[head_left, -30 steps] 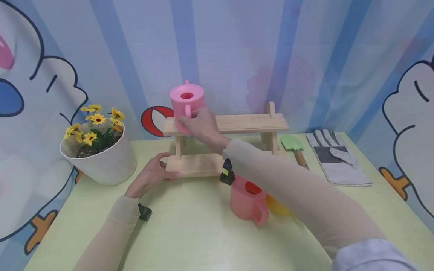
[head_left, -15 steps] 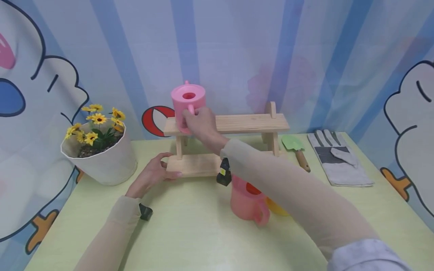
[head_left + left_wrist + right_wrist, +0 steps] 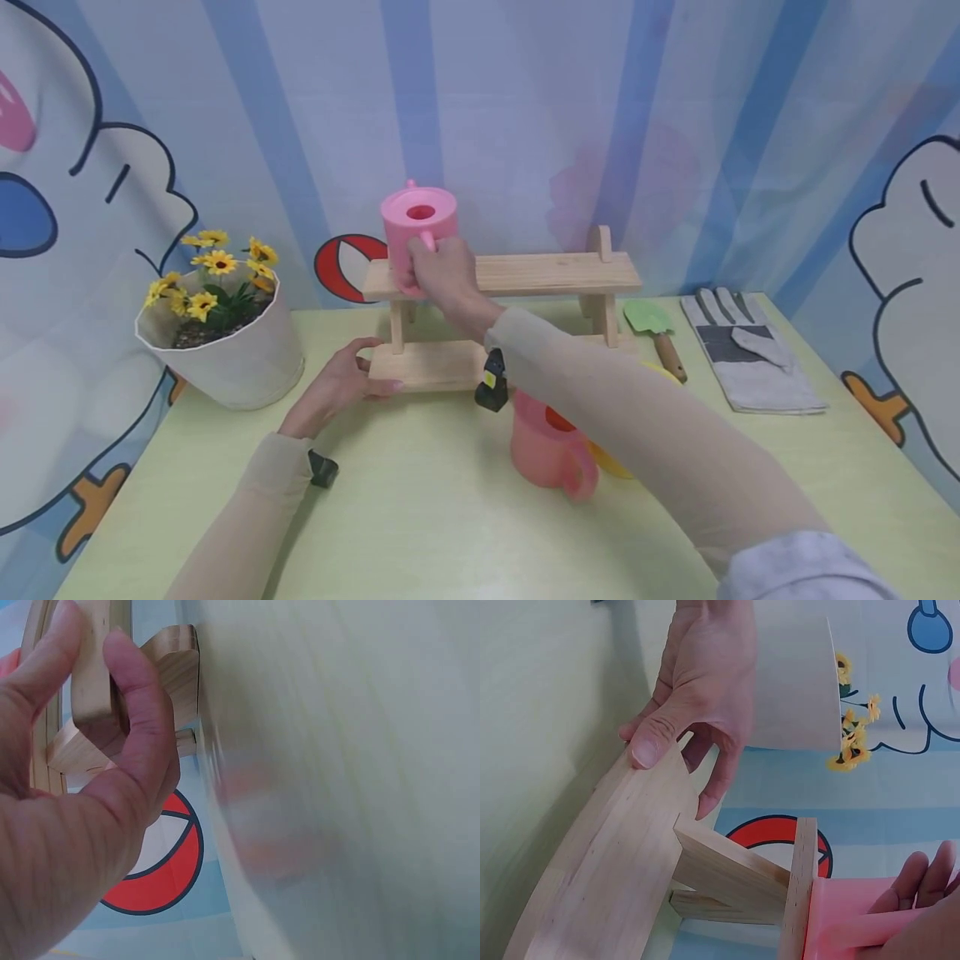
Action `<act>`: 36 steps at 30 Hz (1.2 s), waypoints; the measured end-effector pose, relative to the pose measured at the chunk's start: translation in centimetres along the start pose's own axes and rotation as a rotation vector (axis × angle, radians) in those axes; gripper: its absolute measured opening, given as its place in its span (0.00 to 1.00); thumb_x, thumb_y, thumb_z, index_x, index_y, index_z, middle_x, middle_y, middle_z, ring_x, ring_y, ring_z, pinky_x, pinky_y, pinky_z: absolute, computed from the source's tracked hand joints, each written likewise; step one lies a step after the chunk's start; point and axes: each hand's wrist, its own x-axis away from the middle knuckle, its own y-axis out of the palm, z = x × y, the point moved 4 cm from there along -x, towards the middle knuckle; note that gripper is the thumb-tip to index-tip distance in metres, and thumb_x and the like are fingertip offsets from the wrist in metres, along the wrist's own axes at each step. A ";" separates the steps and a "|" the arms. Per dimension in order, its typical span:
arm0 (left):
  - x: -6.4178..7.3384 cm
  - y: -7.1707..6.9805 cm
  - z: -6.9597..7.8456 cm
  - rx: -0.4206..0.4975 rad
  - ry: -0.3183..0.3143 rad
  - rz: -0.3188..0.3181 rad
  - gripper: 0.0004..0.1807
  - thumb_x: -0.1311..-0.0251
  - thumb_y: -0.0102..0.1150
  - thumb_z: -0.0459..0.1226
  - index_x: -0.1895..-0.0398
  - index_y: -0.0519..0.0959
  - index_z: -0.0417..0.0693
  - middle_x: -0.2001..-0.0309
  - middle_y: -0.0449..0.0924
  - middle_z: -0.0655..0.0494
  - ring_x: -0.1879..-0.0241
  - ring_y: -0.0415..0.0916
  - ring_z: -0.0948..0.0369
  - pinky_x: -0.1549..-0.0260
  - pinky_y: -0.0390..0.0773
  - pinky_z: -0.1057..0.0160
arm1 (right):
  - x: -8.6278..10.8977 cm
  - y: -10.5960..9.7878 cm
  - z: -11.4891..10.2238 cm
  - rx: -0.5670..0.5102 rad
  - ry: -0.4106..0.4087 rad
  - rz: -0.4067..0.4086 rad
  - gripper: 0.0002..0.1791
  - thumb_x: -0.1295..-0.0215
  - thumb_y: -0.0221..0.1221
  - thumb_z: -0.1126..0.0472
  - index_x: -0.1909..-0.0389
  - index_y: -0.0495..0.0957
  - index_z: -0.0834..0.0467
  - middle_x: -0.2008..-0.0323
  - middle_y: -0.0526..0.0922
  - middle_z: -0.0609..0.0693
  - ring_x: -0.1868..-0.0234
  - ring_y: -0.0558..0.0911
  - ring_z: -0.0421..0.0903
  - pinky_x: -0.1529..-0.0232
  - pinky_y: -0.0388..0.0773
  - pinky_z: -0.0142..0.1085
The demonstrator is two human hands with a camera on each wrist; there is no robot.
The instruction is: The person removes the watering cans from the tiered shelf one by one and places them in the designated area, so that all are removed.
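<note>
Right hand [image 3: 444, 271] at the left end of a two-tier wooden rack [image 3: 525, 275], grip closed round the side handle [image 3: 427, 240] of a pink vessel [image 3: 397, 242]. Pink vessel upright on the upper board [image 3: 570, 268], base at the board's front edge; bottom and board meeting in the right wrist view. Round hole in its flat top, red inside; small bump at the far rim, too small to make out. Left hand [image 3: 337, 383] lower down, grip narrowed on the left end of the lower board [image 3: 431, 365]: thumb [image 3: 646, 750] at the front corner, wood between thumb and fingers in the left wrist view. Pale, smooth surface [image 3: 405, 517] under the rack. Second pink vessel [image 3: 536, 454] in front of the rack, red hole partly behind the beige right sleeve [image 3: 615, 400]. Just beside, a yellow object [image 3: 611, 462], mostly covered by the same sleeve, shape unreadable. Right of the rack: green trowel [image 3: 647, 317], wooden-handled, blade toward the backdrop; farther right, grey-and-white glove [image 3: 750, 367] lying flat. Left of the rack: white planter [image 3: 240, 371], yellow flowers [image 3: 219, 262] in dark soil. Black device [image 3: 492, 383] at the right wrist, second black device [image 3: 322, 469] at the left. Behind all, blue striped backdrop [image 3: 510, 125], cartoon-printed, red-and-white ball [image 3: 348, 267] included.
</note>
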 end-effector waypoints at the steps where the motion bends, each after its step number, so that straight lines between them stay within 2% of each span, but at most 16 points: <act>1: 0.0 0.0 0.0 -0.001 0.003 0.001 0.55 0.35 0.79 0.43 0.13 0.54 0.46 0.33 0.73 0.34 0.53 0.89 0.54 0.36 0.77 0.45 | 0.0 0.0 0.0 -0.002 0.001 0.005 0.13 0.18 0.53 0.57 0.62 0.81 0.57 0.65 0.85 0.50 0.64 0.82 0.45 0.60 0.79 0.34; 5: 0.2 0.0 0.0 0.002 0.015 0.003 0.55 0.35 0.79 0.42 0.13 0.53 0.45 0.34 0.73 0.33 0.53 0.89 0.54 0.37 0.77 0.46 | 0.0 -0.3 -0.1 0.019 -0.009 0.015 0.14 0.18 0.51 0.55 0.64 0.78 0.56 0.66 0.83 0.49 0.66 0.79 0.43 0.62 0.76 0.33; 10: 0.2 -0.1 0.1 -0.009 0.010 0.003 0.55 0.35 0.79 0.43 0.13 0.53 0.44 0.34 0.73 0.34 0.53 0.88 0.54 0.39 0.78 0.48 | 0.1 -0.5 0.0 0.057 -0.034 0.023 0.21 0.16 0.48 0.55 0.75 0.71 0.54 0.74 0.79 0.48 0.73 0.72 0.42 0.69 0.70 0.33; 13: 0.1 0.0 0.1 -0.001 0.010 0.004 0.54 0.35 0.79 0.41 0.13 0.54 0.44 0.35 0.73 0.34 0.54 0.88 0.54 0.41 0.80 0.51 | 0.2 -0.6 0.0 0.077 -0.049 0.031 0.23 0.16 0.48 0.55 0.78 0.69 0.53 0.76 0.79 0.47 0.76 0.70 0.41 0.72 0.66 0.33; 19: 0.1 0.1 0.1 0.041 0.012 -0.004 0.54 0.35 0.78 0.38 0.13 0.53 0.43 0.37 0.73 0.34 0.53 0.87 0.55 0.45 0.86 0.57 | 0.6 -0.9 -0.2 0.089 -0.069 0.024 0.22 0.15 0.48 0.56 0.76 0.73 0.54 0.75 0.79 0.48 0.76 0.70 0.41 0.75 0.66 0.32; 26: 0.1 0.0 0.2 0.010 0.001 0.004 0.54 0.35 0.79 0.40 0.13 0.53 0.44 0.37 0.73 0.34 0.53 0.87 0.55 0.48 0.82 0.58 | 1.3 -1.5 -0.4 0.091 -0.062 0.012 0.20 0.15 0.48 0.55 0.72 0.74 0.55 0.74 0.79 0.49 0.75 0.73 0.43 0.73 0.68 0.32; 36: 0.1 0.1 0.1 0.039 0.021 -0.013 0.54 0.35 0.78 0.39 0.13 0.53 0.43 0.36 0.74 0.34 0.57 0.89 0.58 0.46 0.84 0.56 | 2.9 -2.3 -0.4 0.064 -0.074 -0.010 0.22 0.16 0.49 0.56 0.77 0.71 0.54 0.76 0.76 0.48 0.77 0.70 0.42 0.74 0.67 0.33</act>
